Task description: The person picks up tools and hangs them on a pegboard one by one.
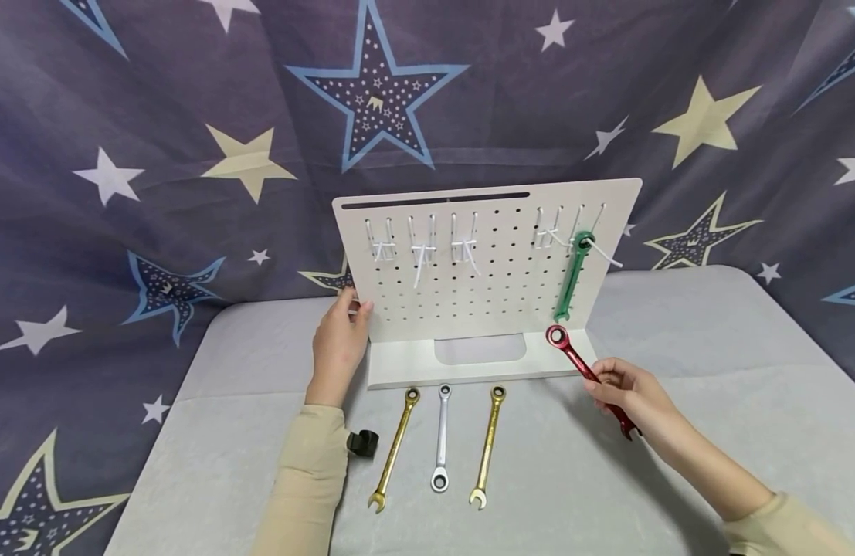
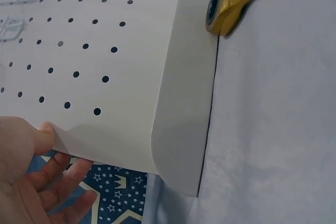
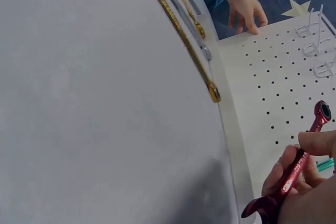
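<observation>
My right hand [image 1: 625,390] grips a red combination wrench [image 1: 577,358] by its shank. The ring end points up toward the pegboard, and the open end sticks out below the fingers. At the white pegboard's [image 1: 462,301] left edge, my left hand [image 1: 340,340] holds on, thumb on the front face and fingers at the back. A green wrench [image 1: 571,279] hangs by its ring from the rightmost hook. On the cloth before the board lie a gold wrench [image 1: 395,448], a silver wrench [image 1: 442,440] and a second gold wrench [image 1: 490,444].
Several white hooks without wrenches, among them a left hook [image 1: 383,249] and one beside the green wrench [image 1: 554,235], jut from the board. A black clip-like piece [image 1: 362,443] is by the left sleeve. Behind hangs a star-print curtain [image 1: 469,93]; grey cloth [image 1: 225,448] covers the table.
</observation>
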Action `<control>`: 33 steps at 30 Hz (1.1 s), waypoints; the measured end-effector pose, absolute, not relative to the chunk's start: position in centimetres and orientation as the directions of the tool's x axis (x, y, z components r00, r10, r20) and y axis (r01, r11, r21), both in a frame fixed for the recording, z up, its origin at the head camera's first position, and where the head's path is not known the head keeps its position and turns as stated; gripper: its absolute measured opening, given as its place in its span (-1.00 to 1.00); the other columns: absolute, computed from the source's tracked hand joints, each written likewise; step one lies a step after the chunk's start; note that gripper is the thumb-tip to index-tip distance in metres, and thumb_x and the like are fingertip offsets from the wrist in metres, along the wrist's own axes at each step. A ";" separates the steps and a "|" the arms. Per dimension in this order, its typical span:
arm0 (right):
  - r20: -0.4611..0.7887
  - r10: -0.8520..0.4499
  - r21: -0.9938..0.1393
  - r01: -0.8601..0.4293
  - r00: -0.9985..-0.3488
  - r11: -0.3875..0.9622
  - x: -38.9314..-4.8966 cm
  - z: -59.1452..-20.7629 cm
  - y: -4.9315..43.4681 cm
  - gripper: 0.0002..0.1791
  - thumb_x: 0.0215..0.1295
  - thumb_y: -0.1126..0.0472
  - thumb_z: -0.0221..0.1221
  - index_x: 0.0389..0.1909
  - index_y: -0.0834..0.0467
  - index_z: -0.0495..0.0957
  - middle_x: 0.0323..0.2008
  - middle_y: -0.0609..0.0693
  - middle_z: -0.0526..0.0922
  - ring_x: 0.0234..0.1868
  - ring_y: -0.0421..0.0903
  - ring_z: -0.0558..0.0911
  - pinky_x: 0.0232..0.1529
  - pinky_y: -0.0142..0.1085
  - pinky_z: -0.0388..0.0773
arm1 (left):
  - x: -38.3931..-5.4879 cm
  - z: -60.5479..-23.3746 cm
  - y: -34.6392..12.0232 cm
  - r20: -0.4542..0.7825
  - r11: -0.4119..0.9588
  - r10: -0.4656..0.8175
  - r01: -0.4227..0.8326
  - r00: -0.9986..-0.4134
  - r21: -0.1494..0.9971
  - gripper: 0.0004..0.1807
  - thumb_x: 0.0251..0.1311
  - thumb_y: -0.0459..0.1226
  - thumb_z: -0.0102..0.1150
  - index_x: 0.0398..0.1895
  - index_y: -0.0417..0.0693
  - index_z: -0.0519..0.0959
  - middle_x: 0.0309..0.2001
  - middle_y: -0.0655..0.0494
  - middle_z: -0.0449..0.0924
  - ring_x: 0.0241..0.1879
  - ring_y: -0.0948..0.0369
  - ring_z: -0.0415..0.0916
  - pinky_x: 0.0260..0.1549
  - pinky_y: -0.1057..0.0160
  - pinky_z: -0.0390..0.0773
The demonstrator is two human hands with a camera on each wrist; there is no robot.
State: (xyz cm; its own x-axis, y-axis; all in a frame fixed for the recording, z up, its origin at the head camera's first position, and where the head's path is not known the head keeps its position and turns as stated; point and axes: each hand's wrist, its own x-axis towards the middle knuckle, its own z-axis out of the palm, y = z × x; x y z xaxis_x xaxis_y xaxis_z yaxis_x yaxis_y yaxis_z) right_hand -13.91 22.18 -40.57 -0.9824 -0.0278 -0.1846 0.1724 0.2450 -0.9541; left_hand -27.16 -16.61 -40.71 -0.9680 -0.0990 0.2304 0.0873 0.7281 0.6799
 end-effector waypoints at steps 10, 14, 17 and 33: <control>-0.176 0.014 -0.963 0.175 -0.984 0.205 -14.6 -39.3 21.5 -0.84 0.39 0.24 0.20 -0.16 0.19 0.40 -0.48 -0.09 0.52 -0.45 -0.16 0.50 -0.49 -0.31 0.39 | -27.3 -40.8 -16.6 0.239 0.721 -0.096 0.098 -0.966 0.686 -0.75 0.45 -0.10 0.07 -0.01 -0.06 0.49 -0.01 -0.11 0.63 -0.02 -0.05 0.59 -0.09 -0.13 0.48; -0.164 0.023 -0.971 0.165 -0.986 0.175 -14.9 -39.0 21.2 -0.86 0.39 0.22 0.21 -0.20 0.12 0.42 -0.49 -0.12 0.54 -0.44 -0.18 0.50 -0.53 -0.33 0.37 | -27.3 -40.8 -16.7 0.246 0.724 -0.097 0.101 -0.964 0.682 -0.74 0.45 -0.09 0.08 -0.01 -0.06 0.49 -0.02 -0.10 0.64 -0.03 -0.05 0.59 -0.11 -0.14 0.48; -0.142 0.034 -0.978 0.145 -0.989 0.151 -15.1 -38.7 20.8 -0.86 0.37 0.23 0.23 -0.20 0.10 0.44 -0.50 -0.13 0.55 -0.45 -0.18 0.50 -0.57 -0.33 0.34 | -27.3 -40.8 -16.7 0.249 0.726 -0.098 0.102 -0.964 0.680 -0.74 0.44 -0.09 0.08 -0.02 -0.06 0.49 -0.03 -0.10 0.64 -0.03 -0.05 0.60 -0.11 -0.14 0.48; 0.060 0.137 -0.986 -0.080 -0.989 -0.147 -16.3 -37.5 19.5 -0.87 0.34 0.38 0.23 -0.24 0.10 0.51 -0.44 -0.13 0.61 -0.44 -0.21 0.57 -0.42 -0.44 0.49 | -27.1 -40.7 -16.8 0.228 0.724 -0.090 0.093 -0.970 0.683 -0.73 0.46 -0.08 0.05 0.02 -0.04 0.49 -0.01 -0.09 0.63 -0.02 -0.04 0.59 -0.10 -0.13 0.49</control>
